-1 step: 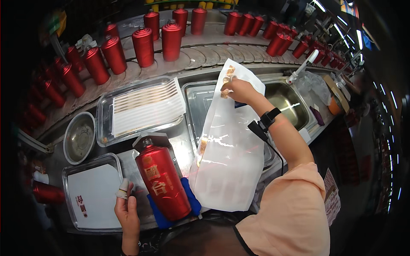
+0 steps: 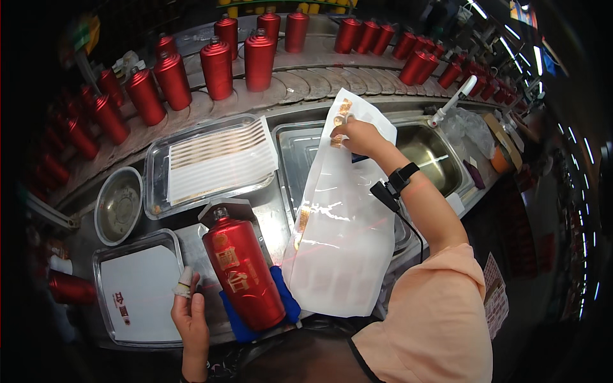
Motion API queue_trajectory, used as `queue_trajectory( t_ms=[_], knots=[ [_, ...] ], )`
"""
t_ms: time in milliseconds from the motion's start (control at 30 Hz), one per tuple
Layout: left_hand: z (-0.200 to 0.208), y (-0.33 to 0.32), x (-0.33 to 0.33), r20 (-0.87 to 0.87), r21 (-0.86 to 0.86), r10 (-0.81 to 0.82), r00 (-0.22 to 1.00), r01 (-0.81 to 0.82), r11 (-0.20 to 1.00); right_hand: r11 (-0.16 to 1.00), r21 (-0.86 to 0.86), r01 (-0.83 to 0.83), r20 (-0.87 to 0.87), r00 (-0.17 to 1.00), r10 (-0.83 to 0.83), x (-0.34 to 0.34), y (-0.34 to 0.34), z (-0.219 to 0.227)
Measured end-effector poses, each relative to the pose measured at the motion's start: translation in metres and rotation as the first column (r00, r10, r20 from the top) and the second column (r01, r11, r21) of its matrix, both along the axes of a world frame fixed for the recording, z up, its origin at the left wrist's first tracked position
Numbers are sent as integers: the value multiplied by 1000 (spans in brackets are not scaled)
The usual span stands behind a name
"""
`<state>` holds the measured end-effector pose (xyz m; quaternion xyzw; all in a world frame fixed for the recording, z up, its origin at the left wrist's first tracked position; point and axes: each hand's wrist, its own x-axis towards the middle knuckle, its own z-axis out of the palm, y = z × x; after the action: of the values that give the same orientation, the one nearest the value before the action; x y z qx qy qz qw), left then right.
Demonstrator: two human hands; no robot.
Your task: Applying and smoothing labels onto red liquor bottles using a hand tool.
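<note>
A red bottle with gold lettering and a dark neck lies tilted on a blue cloth, its neck end against a dark angled rest. My left hand is beside the bottle's left side, thumb and fingers apart, holding nothing; a whitish cover wraps one fingertip. Reaching over to the far end of a long white, glossy sticker sheet, my right hand has its fingers pinched together at the gold stickers along its edge. Whether a sticker has lifted is hidden by the fingers.
A metal tray holds striped sticker sheets; a nearer tray holds a white sheet with a dark red print. A metal bowl, a sink and a tap stand around. Red bottles line the curved conveyor behind.
The red bottles on the conveyor have shifted slightly to the right. Both of my hands, the tilted bottle and the sticker sheet look unmoved.
</note>
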<state>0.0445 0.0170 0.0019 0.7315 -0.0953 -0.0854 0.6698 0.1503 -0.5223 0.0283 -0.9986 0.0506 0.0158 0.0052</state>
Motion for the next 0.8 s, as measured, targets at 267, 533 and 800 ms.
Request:
queue_trajectory(
  t_ms=[267,533,800],
  knots=[
    [8,-12,-2,-5,65,-29,1000,29,997,992,-20,-122,28,992,122,12,1,-16],
    [8,-18,0,-31,49,-22,999,24,999,962,-147,-230,9,972,234,25,-8,-14],
    [7,-19,0,-41,62,-39,998,42,997,968,-100,-231,-92,971,222,32,2,-3]
  ],
)
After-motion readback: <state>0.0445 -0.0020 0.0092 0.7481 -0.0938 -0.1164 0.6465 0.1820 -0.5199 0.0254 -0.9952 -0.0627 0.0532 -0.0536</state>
